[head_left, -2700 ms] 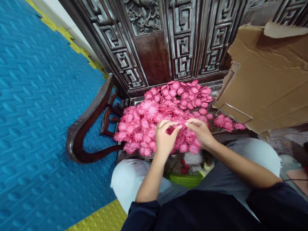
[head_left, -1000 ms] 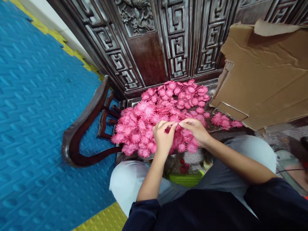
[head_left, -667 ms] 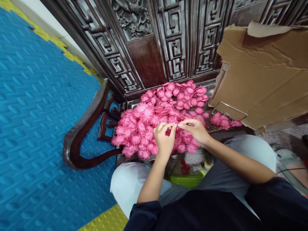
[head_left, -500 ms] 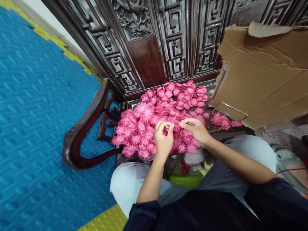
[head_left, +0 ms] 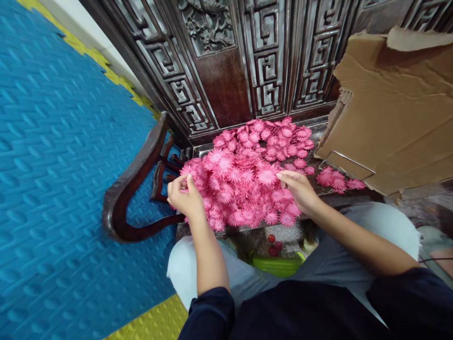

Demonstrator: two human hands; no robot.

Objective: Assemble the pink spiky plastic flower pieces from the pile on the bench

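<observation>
Pink flower-shaped pieces (head_left: 244,189) lie heaped on a dark wooden bench. At the heap's left edge is my left hand (head_left: 186,196), its thumb and fingertips pinched together; whatever is between them is too small to make out. Over the right part of the heap, my right hand (head_left: 299,189) pinches the edge of a pink flower (head_left: 267,175) between thumb and fingers. The two hands are well apart, with much of the heap showing between them.
A curved wooden armrest (head_left: 122,198) stands left of the heap. Behind is a carved wooden panel (head_left: 224,89). A large cardboard piece (head_left: 392,113) leans at the right, near a few loose pink flowers (head_left: 332,179). Below the bench is a green container (head_left: 276,266).
My hands, close together before, are now apart. The left hand has moved left to the heap's edge; the right stays over its right side, where a flower now shows at its fingertips.
</observation>
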